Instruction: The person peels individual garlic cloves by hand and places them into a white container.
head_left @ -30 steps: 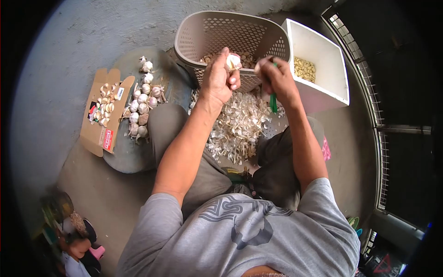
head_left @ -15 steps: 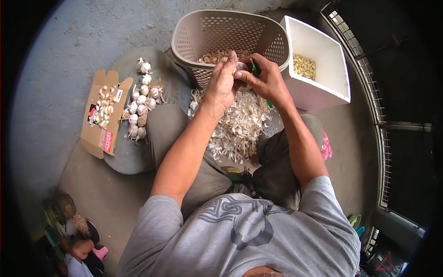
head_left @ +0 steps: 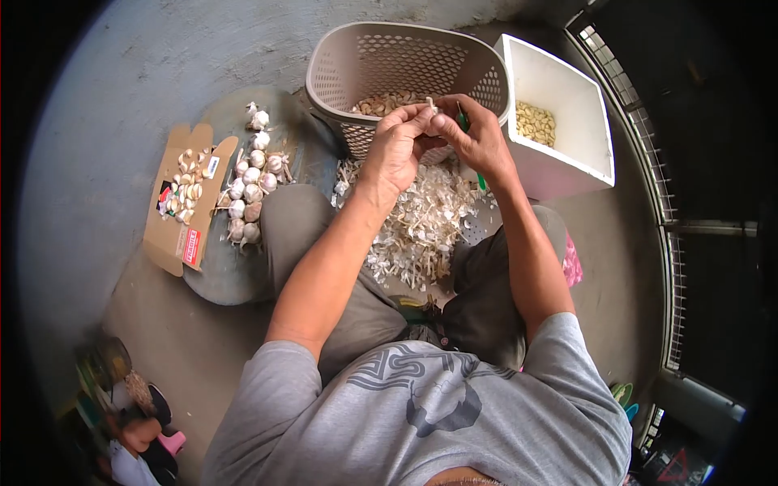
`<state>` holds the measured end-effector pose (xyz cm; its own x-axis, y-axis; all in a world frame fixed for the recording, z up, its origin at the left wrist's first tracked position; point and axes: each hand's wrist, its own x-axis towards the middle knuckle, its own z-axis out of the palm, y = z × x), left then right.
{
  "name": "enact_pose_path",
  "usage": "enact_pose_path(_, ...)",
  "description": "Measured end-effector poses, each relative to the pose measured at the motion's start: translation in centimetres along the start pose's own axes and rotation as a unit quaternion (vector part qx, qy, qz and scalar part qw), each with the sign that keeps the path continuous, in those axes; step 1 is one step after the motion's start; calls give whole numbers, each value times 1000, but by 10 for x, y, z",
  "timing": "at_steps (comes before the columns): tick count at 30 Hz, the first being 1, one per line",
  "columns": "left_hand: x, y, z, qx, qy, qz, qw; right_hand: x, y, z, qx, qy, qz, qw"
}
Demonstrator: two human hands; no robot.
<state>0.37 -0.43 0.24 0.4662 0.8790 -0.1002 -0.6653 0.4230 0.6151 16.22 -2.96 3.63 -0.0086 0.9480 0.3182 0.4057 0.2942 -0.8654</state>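
Observation:
My left hand (head_left: 395, 154) is closed, its thumb and fingers pinching a piece of garlic (head_left: 431, 104) whose pale tip shows above the fingertips. My right hand (head_left: 480, 144) meets it there, thumb against the same garlic, with a green-handled knife (head_left: 481, 182) tucked in its grip; the blade is hidden. Both hands are over the near rim of a beige perforated basket (head_left: 324, 87), which has unpeeled garlic cloves (head_left: 381, 104) at its bottom. Below them lies a heap of papery garlic skins (head_left: 417, 223) between my knees.
Whole garlic bulbs (head_left: 252, 174) rest on a round grey surface (head_left: 219, 279) at left, beside opened cardboard (head_left: 212, 170) bearing loose cloves. A white foam box (head_left: 567, 166) with peeled cloves (head_left: 535, 125) stands right of the basket. Another person's limbs (head_left: 142, 433) show at lower left.
My hands have shifted slightly lower and their fingertips have come together, with a pale garlic tip now standing up between them. The green knife remains in my right hand.

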Motion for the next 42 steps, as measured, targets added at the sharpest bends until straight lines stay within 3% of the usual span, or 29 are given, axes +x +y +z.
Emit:
enact_pose_path(2, -4, 5, 2, -20, 1, -17, 1000, -3, -17, 0, -56, -37, 24, 997)
enact_pose_path(6, -9, 6, 2, -6, -40, -25, 999, 1, -8, 5, 3, -57, 48, 997)
enact_pose_path(11, -12, 0, 11, 3, 36, -23, 999, -8, -25, 13, -9, -80, 17, 997)
enact_pose_path(15, -16, 2, 18, 19, 72, -6, 997, -9, -32, 17, 25, -71, 61, 995)
enact_pose_path(18, -20, 7, 31, 8, 121, -8, 993, -10, -29, 20, 16, -65, 23, 997)
enact_pose_path(21, -17, 0, 15, -2, 108, -23, 994, -12, -27, 22, -28, -81, 1, 996)
enact_pose_path(24, -13, 3, 3, -91, 68, -89, 990, -15, -23, 26, 135, -69, 83, 985)
enact_pose_path(25, -15, 4, 5, -41, 83, -64, 994, -14, -23, 24, 78, -80, 43, 993)
enact_pose_path(28, -13, 5, 13, -19, 118, -33, 992, -14, -25, 25, 161, -61, 76, 982)
enact_pose_path(31, -8, 5, 12, -33, 90, -18, 995, -14, -24, 16, 164, -44, 123, 978)
enact_pose_path(35, -6, -1, 9, -32, 108, -53, 992, -5, -20, -19, 251, -138, 194, 938)
enact_pose_path(38, -10, 1, 8, -42, 100, -59, 992, 0, -14, -25, 317, -115, 173, 925)
enact_pose_path(42, -13, 2, 12, -86, 78, -62, 991, 19, 4, -11, 231, 137, 143, 953)
